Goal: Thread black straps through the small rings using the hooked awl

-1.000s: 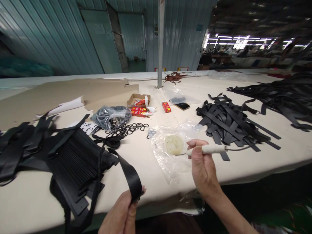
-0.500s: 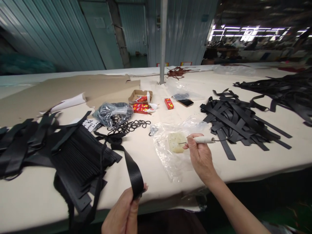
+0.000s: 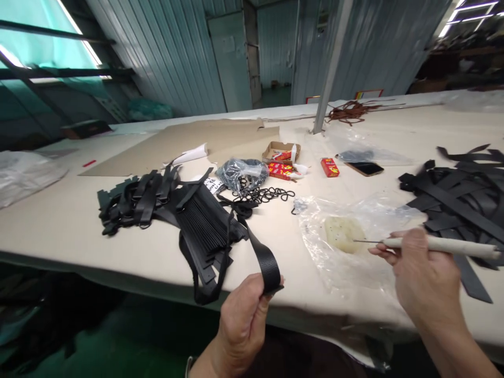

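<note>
The left hand (image 3: 242, 323) is pinching the end of a black strap (image 3: 264, 261) between thumb and fingers, closed on it at the table's (image 3: 71, 220) near edge. The strap is looping up from the hand and running back to a stack of strips (image 3: 205, 228) lying beyond and left of that hand. The right hand (image 3: 423, 278) is gripping a pale-handled tool (image 3: 437, 245), fingers curled around the handle, with its thin metal tip pointing left. The tip is hovering just beside a yellowish block (image 3: 343, 233) that is lying on a clear plastic bag (image 3: 354, 247) between the two hands; whether they are touching is unclear. Beyond the right hand, a pile of black straps (image 3: 457, 191) is spreading out. Farther past the left hand, black rings (image 3: 268, 195) are lying beside a dark bag (image 3: 240, 173), a small carton (image 3: 280, 152) and a red box (image 3: 329, 167). A phone (image 3: 365, 168) is resting near the box.
</note>
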Tool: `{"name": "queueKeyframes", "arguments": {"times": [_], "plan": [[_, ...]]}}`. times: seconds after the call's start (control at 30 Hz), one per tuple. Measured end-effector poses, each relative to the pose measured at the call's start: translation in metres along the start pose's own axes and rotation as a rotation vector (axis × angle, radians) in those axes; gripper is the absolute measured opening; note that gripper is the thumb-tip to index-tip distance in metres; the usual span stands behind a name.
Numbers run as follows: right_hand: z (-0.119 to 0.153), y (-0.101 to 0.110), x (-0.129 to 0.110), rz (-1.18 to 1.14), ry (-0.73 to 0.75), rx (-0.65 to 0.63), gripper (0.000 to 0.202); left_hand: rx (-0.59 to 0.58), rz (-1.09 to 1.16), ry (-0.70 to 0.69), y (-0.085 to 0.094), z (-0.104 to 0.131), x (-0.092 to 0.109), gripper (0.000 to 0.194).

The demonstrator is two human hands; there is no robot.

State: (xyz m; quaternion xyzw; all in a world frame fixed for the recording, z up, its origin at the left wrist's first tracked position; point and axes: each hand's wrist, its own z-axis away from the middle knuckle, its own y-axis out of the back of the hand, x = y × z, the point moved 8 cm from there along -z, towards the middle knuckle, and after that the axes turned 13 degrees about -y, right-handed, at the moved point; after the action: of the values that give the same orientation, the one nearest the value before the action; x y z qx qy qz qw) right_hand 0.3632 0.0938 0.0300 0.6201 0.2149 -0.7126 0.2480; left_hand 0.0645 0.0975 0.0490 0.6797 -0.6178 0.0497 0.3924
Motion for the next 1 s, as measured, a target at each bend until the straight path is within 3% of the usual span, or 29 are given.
{"name": "queueKeyframes", "arguments": {"times": [0.07, 0.13, 0.3, 0.43, 0.8, 1.0], "plan": [[0.013, -0.001, 0.001, -0.254, -0.120, -0.064, 0.026, -0.051, -0.010, -0.064, -0.001, 0.000, 0.004, 0.046], [0.035, -0.010, -0.002, -0.355, -0.196, -0.160, 0.025, -0.093, -0.016, -0.131, -0.003, 0.001, 0.008, 0.048], [0.098, -0.047, -0.008, -0.405, -0.359, -0.494, 0.031, -0.133, -0.067, -0.316, -0.005, -0.003, 0.020, 0.050], [0.126, -0.064, -0.003, -0.426, -0.492, -0.627, 0.035, -0.119, -0.083, -0.432, -0.004, -0.009, 0.032, 0.042], [0.132, -0.078, 0.010, -0.448, -0.541, -0.631, 0.037, -0.116, -0.036, -0.393, -0.002, -0.012, 0.036, 0.034], [0.131, -0.080, 0.014, -0.435, -0.537, -0.611, 0.037, -0.076, 0.079, -0.171, -0.001, -0.005, 0.027, 0.032]]}}
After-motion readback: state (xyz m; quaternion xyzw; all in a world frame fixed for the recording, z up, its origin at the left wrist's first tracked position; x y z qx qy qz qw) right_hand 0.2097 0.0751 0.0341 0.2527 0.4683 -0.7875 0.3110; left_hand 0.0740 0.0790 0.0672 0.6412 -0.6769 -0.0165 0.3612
